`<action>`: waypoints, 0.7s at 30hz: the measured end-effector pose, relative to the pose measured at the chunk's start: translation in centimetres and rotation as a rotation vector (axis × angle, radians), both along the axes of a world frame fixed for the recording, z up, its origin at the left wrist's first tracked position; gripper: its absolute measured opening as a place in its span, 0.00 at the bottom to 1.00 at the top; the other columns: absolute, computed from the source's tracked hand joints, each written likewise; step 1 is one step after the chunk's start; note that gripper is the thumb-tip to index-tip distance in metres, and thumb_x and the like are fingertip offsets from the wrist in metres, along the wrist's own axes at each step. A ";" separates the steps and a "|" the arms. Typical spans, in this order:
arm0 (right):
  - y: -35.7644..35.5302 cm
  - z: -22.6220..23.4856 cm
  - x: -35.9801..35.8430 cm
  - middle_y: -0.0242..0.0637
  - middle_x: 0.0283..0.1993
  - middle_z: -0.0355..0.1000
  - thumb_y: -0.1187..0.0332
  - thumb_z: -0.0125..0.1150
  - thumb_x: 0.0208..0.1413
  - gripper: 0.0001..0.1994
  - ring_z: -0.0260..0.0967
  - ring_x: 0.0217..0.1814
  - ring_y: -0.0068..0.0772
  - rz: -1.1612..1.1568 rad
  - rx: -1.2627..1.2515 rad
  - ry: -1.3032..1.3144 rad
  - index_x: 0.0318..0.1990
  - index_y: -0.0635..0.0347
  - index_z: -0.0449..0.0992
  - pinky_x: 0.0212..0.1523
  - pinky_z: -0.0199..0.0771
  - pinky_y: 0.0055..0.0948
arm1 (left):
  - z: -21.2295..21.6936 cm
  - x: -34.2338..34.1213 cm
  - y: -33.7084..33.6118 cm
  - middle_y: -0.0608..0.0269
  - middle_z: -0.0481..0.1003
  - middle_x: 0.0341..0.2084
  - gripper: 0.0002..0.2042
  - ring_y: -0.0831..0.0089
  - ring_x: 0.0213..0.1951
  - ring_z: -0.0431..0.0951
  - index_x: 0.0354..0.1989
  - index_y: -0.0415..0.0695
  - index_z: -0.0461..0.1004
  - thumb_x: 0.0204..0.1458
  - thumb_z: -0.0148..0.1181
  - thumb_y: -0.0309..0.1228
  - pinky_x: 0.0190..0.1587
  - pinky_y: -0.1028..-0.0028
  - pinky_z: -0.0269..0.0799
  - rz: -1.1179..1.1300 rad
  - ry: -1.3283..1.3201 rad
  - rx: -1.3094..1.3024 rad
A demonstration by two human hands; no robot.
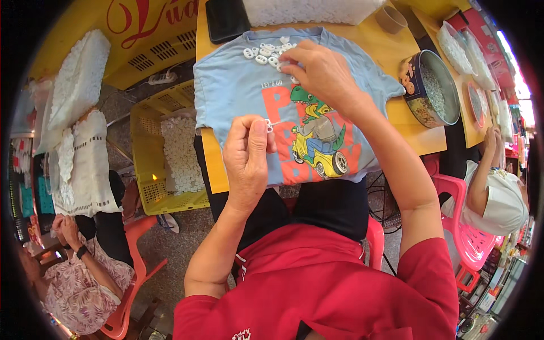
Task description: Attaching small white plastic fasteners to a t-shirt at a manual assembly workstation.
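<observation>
My left hand point(248, 156) is closed in a pinch, holding a small white plastic piece with two holes point(269, 126) near the middle of the shirt; a thin pin-like bit sticks out beside it. My right hand point(322, 72) reaches to the top of the shirt, thumb and fingertips closing on a white piece at the edge of a loose pile of white two-hole pieces point(262, 59). Its fingers partly hide that piece. A light blue printed T-shirt point(226, 96) lies spread under both hands.
The yellow table point(416, 136) carries a round tin of small pieces point(433, 93), a brown cup point(391, 19), a black tray point(226, 21) and a white-filled container point(311, 12). A yellow crate point(144, 164) stands on the floor at left. People sit on both sides.
</observation>
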State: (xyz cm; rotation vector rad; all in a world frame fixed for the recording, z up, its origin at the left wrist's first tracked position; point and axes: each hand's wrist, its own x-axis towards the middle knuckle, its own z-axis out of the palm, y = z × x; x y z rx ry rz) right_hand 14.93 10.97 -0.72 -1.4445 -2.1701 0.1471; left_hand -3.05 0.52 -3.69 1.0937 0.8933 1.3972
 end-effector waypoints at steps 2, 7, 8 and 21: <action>0.2 0.0 -0.3 0.40 0.36 0.74 0.65 0.60 0.53 0.10 0.72 0.38 0.47 0.000 0.008 -0.095 0.38 0.60 0.78 0.37 0.70 0.37 | 0.0 0.0 0.0 0.70 0.67 0.22 0.08 0.85 0.24 0.65 0.36 0.40 0.67 0.64 0.47 0.31 0.28 0.83 0.64 -0.004 -0.011 -0.001; 0.1 0.5 -0.1 0.40 0.33 0.74 0.67 0.62 0.52 0.10 0.72 0.32 0.40 0.042 -0.037 0.014 0.40 0.61 0.77 0.35 0.70 0.35 | 0.0 -0.2 0.0 0.70 0.68 0.22 0.08 0.85 0.24 0.65 0.36 0.41 0.67 0.64 0.48 0.31 0.28 0.83 0.64 -0.016 -0.017 0.008; -0.2 0.6 -0.2 0.40 0.33 0.74 0.67 0.62 0.52 0.10 0.72 0.32 0.40 0.041 -0.037 0.014 0.40 0.61 0.77 0.35 0.70 0.35 | -0.1 -0.2 0.0 0.70 0.68 0.22 0.08 0.85 0.24 0.65 0.36 0.41 0.67 0.64 0.48 0.31 0.28 0.83 0.64 -0.017 -0.017 0.008; -9.5 3.8 -0.8 0.32 0.34 0.73 0.68 0.60 0.59 0.14 0.70 0.31 0.17 0.050 -0.789 1.219 0.48 0.67 0.76 0.38 0.74 0.22 | 1.8 0.1 -0.7 0.69 0.68 0.25 0.07 0.83 0.27 0.66 0.36 0.42 0.67 0.64 0.48 0.32 0.33 0.81 0.65 -0.031 -0.136 0.028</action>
